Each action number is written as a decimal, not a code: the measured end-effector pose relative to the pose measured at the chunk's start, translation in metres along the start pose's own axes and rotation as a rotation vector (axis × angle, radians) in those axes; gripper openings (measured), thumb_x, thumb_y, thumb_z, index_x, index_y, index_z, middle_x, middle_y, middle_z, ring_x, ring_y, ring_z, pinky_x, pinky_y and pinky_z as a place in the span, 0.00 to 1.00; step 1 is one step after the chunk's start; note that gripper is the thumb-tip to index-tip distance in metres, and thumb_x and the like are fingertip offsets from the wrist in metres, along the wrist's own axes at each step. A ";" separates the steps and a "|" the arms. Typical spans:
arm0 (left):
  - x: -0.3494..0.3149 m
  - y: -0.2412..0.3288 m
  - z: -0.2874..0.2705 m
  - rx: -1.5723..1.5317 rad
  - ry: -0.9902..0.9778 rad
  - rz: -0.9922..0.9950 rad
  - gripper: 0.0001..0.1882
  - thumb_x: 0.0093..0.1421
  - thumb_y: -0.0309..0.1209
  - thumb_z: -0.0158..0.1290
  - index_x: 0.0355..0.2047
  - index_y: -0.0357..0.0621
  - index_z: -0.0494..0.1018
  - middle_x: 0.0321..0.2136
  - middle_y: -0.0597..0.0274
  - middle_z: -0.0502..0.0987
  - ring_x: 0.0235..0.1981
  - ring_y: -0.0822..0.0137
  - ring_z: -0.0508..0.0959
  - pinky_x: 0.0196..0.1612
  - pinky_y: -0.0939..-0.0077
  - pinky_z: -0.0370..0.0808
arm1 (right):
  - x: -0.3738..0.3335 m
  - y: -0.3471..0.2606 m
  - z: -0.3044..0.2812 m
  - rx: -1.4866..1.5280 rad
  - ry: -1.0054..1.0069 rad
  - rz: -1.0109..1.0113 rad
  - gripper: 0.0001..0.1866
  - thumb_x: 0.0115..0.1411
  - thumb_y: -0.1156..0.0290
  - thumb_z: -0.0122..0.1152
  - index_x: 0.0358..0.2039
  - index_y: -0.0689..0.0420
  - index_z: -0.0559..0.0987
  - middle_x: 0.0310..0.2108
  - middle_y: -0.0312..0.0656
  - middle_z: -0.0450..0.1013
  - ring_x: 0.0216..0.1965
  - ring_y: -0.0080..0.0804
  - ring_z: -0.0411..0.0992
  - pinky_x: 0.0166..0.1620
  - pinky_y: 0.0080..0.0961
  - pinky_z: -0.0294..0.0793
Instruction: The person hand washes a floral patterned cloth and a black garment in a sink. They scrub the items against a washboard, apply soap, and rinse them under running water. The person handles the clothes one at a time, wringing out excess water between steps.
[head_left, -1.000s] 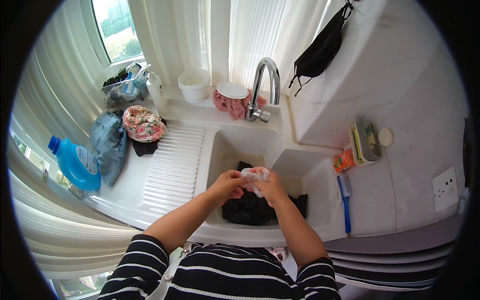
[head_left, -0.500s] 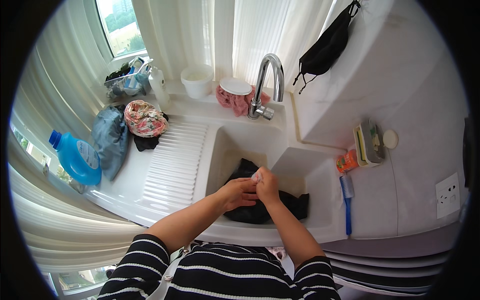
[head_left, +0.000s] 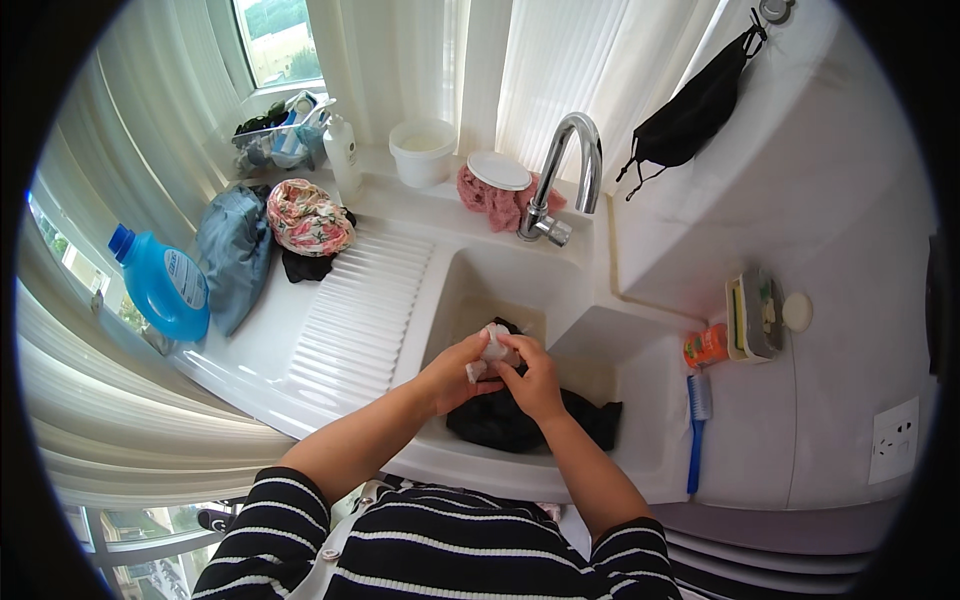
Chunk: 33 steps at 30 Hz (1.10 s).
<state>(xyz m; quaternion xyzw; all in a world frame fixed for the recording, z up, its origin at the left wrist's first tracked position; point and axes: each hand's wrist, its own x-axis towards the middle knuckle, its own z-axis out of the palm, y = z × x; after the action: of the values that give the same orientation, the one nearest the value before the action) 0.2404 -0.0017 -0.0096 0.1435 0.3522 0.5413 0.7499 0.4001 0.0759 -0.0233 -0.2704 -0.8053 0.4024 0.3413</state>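
Observation:
Over the sink basin [head_left: 655, 425], my left hand [head_left: 457, 372] and my right hand [head_left: 536, 384] come together around a small pale pinkish-white bundle [head_left: 497, 346] that looks like wet cloth. Both hands are closed on it; one end pokes out above the fingers and another below the left fingers. Its exact kind cannot be made out. Under my hands, dark wet cloth [head_left: 590, 418] lies crumpled in the basin, partly covered by my wrists. The chrome faucet [head_left: 580, 150] arches at the back of the sink, apart from my hands.
Left of the basin is a ribbed washboard [head_left: 362, 310], with a floral bundle [head_left: 308, 217], grey-blue cloth [head_left: 235, 255] and a blue detergent bottle [head_left: 165, 285] beyond. A white tub [head_left: 422, 155] stands behind. At right lie a blue brush [head_left: 698, 430] and a sponge holder [head_left: 752, 315].
My hands have shifted slightly left and up, with the fingers rearranged around the pale bundle, which now shows more. The whole view has shifted a little.

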 end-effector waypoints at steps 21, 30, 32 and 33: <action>0.024 -0.013 0.030 0.593 0.002 -0.197 0.31 0.64 0.46 0.52 0.60 0.40 0.63 0.52 0.56 0.74 0.50 0.66 0.75 0.54 0.70 0.69 | -0.040 0.034 -0.132 0.045 0.596 0.424 0.18 0.54 0.72 0.67 0.45 0.61 0.78 0.39 0.41 0.72 0.37 0.29 0.74 0.38 0.24 0.78; 0.009 0.005 0.002 0.570 0.138 -0.165 0.22 0.66 0.40 0.52 0.55 0.41 0.67 0.48 0.57 0.76 0.47 0.67 0.77 0.51 0.73 0.72 | 0.088 0.014 -0.102 -0.326 0.647 0.028 0.18 0.54 0.71 0.67 0.46 0.57 0.77 0.42 0.43 0.69 0.39 0.36 0.72 0.41 0.29 0.75; 0.006 0.008 -0.005 0.562 0.149 -0.153 0.23 0.66 0.41 0.52 0.55 0.40 0.67 0.48 0.58 0.76 0.47 0.68 0.77 0.51 0.73 0.72 | 0.126 0.025 -0.108 -0.532 0.682 -0.050 0.17 0.54 0.71 0.67 0.45 0.56 0.77 0.44 0.44 0.67 0.39 0.39 0.71 0.42 0.32 0.74; 0.005 0.009 -0.008 0.555 0.151 -0.147 0.23 0.66 0.41 0.52 0.55 0.40 0.67 0.48 0.58 0.76 0.47 0.68 0.77 0.51 0.73 0.71 | 0.142 0.034 -0.110 -0.635 0.698 -0.091 0.17 0.54 0.72 0.67 0.45 0.56 0.76 0.44 0.44 0.66 0.40 0.41 0.71 0.42 0.33 0.74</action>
<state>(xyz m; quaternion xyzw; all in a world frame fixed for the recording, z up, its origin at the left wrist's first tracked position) 0.2296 0.0054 -0.0116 0.2765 0.5509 0.3775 0.6910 0.4015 0.2453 0.0444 -0.4448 -0.7367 0.0060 0.5093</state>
